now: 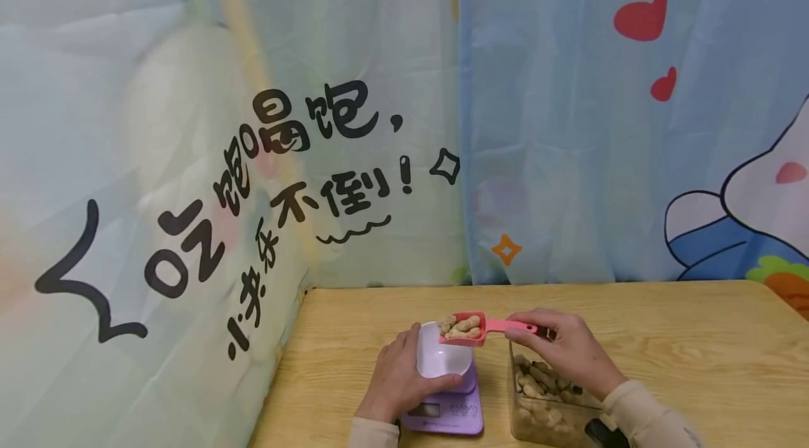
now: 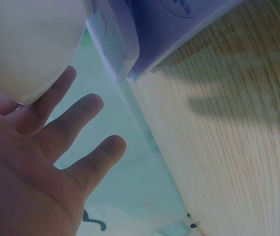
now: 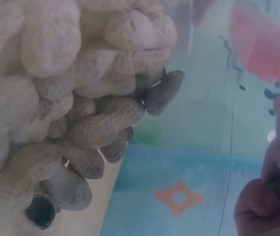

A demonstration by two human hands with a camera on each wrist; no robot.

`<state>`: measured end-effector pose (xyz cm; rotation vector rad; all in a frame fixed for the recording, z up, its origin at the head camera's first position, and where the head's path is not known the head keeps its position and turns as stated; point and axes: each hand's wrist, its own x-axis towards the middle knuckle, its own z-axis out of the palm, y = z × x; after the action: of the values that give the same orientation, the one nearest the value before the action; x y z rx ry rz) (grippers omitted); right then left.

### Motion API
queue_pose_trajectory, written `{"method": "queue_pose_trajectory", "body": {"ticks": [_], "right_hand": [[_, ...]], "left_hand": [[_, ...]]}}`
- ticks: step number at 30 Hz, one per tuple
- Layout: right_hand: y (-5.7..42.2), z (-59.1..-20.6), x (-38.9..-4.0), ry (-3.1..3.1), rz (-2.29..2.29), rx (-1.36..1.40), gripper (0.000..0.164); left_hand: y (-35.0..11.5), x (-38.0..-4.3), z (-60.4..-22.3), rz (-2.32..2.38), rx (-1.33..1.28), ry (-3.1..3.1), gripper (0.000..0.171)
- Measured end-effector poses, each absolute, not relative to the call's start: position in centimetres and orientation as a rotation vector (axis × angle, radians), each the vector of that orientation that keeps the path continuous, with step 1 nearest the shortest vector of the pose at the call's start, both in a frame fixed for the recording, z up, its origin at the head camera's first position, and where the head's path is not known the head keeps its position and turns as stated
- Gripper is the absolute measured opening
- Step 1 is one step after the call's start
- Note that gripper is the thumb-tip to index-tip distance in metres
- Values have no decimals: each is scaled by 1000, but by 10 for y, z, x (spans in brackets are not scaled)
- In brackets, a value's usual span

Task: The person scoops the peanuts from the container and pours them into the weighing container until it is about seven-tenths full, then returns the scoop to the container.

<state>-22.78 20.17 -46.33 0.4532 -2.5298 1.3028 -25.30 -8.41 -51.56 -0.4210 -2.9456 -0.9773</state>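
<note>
My right hand [image 1: 571, 350] pinches the handle of a pink scoop [image 1: 501, 325]. Unshelled peanuts [image 1: 464, 327] fill its head, which hangs over the far right rim of a white bowl [image 1: 441, 362]. Thumb and forefinger of my left hand [image 1: 399, 379] hold that bowl from the left, other fingers spread out in the left wrist view. Below the bowl is a purple kitchen scale [image 1: 450, 421]; whether the bowl touches it, I cannot tell. More peanuts [image 3: 105, 118] lie in a clear container [image 1: 523, 423] beneath my right forearm.
The wooden table [image 1: 714, 350] meets a printed cloth [image 1: 379, 34] along its back and left edges. A black clip-like part [image 1: 603, 432] shows at the container's front right. The container stands a short way right of the scale.
</note>
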Motion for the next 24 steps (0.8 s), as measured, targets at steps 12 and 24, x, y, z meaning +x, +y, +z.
{"method": "queue_pose_trajectory", "body": {"ticks": [12, 24], "right_hand": [[205, -465, -231, -2688, 1198, 602, 25], [210, -442, -230, -2734, 1070, 694, 19]], "left_hand": [[-84, -249, -515, -975, -453, -2938, 122], [-85, -249, -517, -972, -478, -2921, 123]]}}
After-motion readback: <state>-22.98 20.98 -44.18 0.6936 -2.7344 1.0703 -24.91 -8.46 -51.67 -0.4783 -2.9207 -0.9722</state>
